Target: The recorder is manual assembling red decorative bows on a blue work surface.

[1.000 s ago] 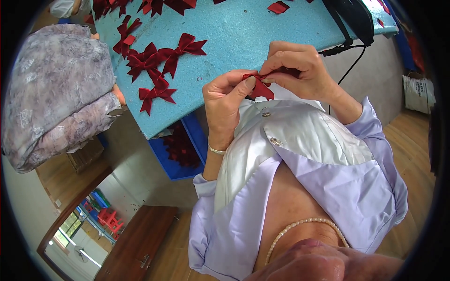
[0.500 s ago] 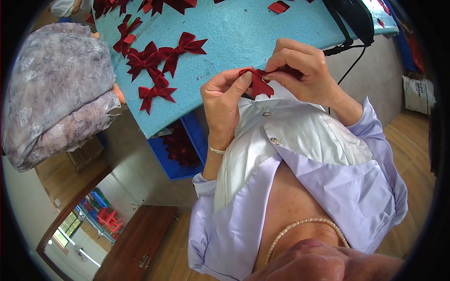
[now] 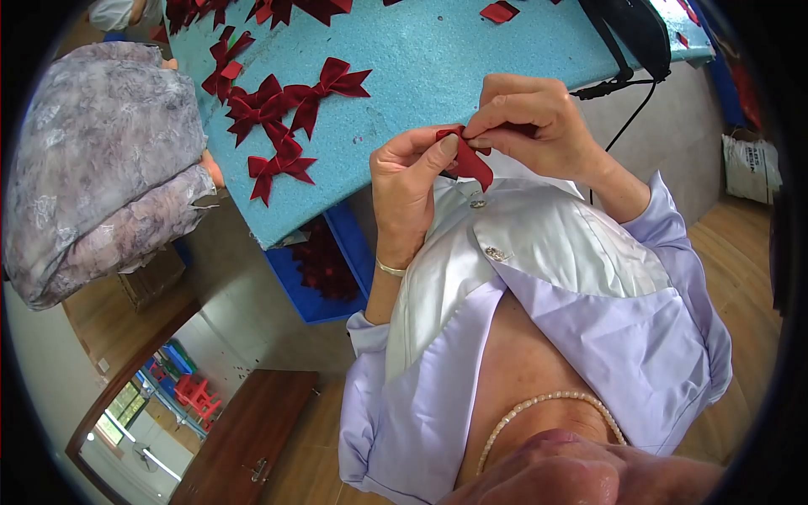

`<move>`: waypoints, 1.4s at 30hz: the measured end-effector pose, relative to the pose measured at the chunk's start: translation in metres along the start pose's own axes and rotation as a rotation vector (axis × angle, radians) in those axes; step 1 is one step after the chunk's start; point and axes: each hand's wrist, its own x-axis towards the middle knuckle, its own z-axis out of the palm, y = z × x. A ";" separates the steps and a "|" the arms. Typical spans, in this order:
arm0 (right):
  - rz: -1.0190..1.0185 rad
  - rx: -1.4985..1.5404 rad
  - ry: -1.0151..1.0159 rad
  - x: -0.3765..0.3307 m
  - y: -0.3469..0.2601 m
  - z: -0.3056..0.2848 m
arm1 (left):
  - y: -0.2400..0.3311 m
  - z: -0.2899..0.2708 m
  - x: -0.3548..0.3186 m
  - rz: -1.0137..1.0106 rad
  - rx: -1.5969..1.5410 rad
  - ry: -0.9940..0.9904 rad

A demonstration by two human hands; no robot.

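Just past the table's near edge, my left hand (image 3: pixel 408 172) pinches a dark red ribbon bow (image 3: pixel 474 168) between thumb and fingers. One tail of the bow hangs below the fingertips. My right hand (image 3: pixel 534 122) is closed on the other side of the same bow, its thumb and forefinger pressed together at the ribbon. The fingers hide most of the knot and loops. On the blue table to the left lie several finished-looking red velvet bows, the closest being a bow (image 3: pixel 280 168) near the corner and another bow (image 3: pixel 332 82) farther in.
The blue table (image 3: pixel 421 63) spans the top. Below its edge is a blue bin (image 3: pixel 349 252) with red bows inside. A black bag or strap (image 3: pixel 635 42) and a cord are at right. Another person in a patterned garment (image 3: pixel 101 160) is at left. A red ribbon piece (image 3: pixel 499 12) lies far back.
My left hand has shifted slightly right, toward my right hand. The bow has turned, its hanging tail now narrower and lower. My right hand has moved a little to the left.
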 end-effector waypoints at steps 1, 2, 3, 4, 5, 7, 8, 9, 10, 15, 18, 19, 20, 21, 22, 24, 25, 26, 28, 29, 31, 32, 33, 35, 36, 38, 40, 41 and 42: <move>0.046 0.039 0.008 0.000 0.000 0.000 | 0.001 0.002 0.000 -0.012 -0.024 -0.015; 0.093 0.079 0.015 0.000 0.000 0.001 | 0.002 0.003 0.000 -0.024 -0.047 -0.030; 0.093 0.078 0.016 0.000 0.000 0.000 | 0.001 0.003 0.000 -0.025 -0.047 -0.031; 0.111 0.064 0.018 0.000 -0.001 0.000 | 0.001 0.001 0.000 -0.025 -0.068 -0.038; 0.129 0.050 0.019 0.001 -0.002 0.000 | 0.000 0.000 0.000 -0.026 -0.089 -0.045; 0.155 0.064 0.012 0.001 -0.003 0.001 | 0.000 -0.001 0.000 -0.031 -0.088 -0.043; 0.182 0.077 0.004 0.001 -0.004 0.001 | -0.001 -0.002 0.000 -0.036 -0.087 -0.041; 0.182 0.078 0.005 0.001 -0.004 -0.001 | -0.001 -0.002 0.000 -0.037 -0.087 -0.041; 0.194 0.080 -0.027 0.002 -0.005 -0.003 | -0.001 -0.002 0.001 -0.036 -0.089 -0.049; 0.150 0.089 -0.051 0.003 -0.002 -0.005 | -0.002 -0.004 0.002 -0.052 -0.106 -0.052; 0.207 0.136 -0.087 0.003 -0.006 -0.007 | -0.003 -0.006 0.002 -0.042 -0.142 -0.066; 0.217 0.134 -0.092 0.003 -0.008 -0.007 | -0.004 -0.006 0.002 -0.036 -0.138 -0.065; 0.226 0.131 -0.097 0.003 -0.009 -0.007 | -0.005 -0.006 0.002 -0.030 -0.133 -0.063; 0.227 0.131 -0.097 0.003 -0.009 -0.006 | -0.004 -0.005 0.002 -0.030 -0.133 -0.063; 0.177 0.100 -0.085 0.003 -0.008 -0.006 | -0.001 -0.003 0.002 -0.047 -0.133 -0.076; 0.126 0.068 -0.072 0.003 -0.006 -0.004 | -0.001 -0.003 0.003 -0.065 -0.133 -0.090; 0.069 0.047 -0.070 0.003 -0.005 -0.004 | -0.004 -0.006 0.004 -0.050 -0.109 -0.096; 0.011 0.025 -0.068 0.004 -0.005 -0.003 | -0.005 -0.008 0.004 -0.034 -0.086 -0.102; 0.008 0.015 -0.066 0.004 -0.005 -0.002 | -0.001 -0.005 0.003 -0.035 -0.089 -0.100; 0.005 0.004 -0.063 0.004 -0.006 -0.002 | 0.000 -0.004 0.002 -0.035 -0.093 -0.099; -0.023 -0.022 -0.044 0.004 -0.006 0.000 | 0.000 -0.004 0.003 -0.009 -0.087 -0.090; -0.053 -0.047 -0.024 0.004 -0.006 0.001 | 0.000 -0.003 0.002 0.017 -0.081 -0.080; -0.053 -0.047 -0.025 0.004 -0.008 0.002 | 0.000 -0.004 0.002 0.018 -0.082 -0.080; 0.051 -0.010 -0.043 0.002 -0.010 0.002 | 0.000 -0.004 0.002 0.025 -0.113 -0.074; 0.051 -0.009 -0.044 0.002 -0.010 0.002 | 0.000 -0.004 0.002 0.024 -0.113 -0.073; 0.050 -0.018 -0.054 0.001 -0.009 0.002 | -0.001 -0.005 0.002 0.014 -0.110 -0.077; 0.051 -0.007 -0.044 0.000 -0.006 0.004 | 0.001 -0.003 0.002 0.019 -0.109 -0.073; 0.053 0.005 -0.034 0.000 -0.006 0.004 | 0.001 -0.002 0.001 0.023 -0.107 -0.069; 0.053 0.005 -0.033 0.000 -0.006 0.004 | 0.001 -0.002 0.001 0.023 -0.107 -0.069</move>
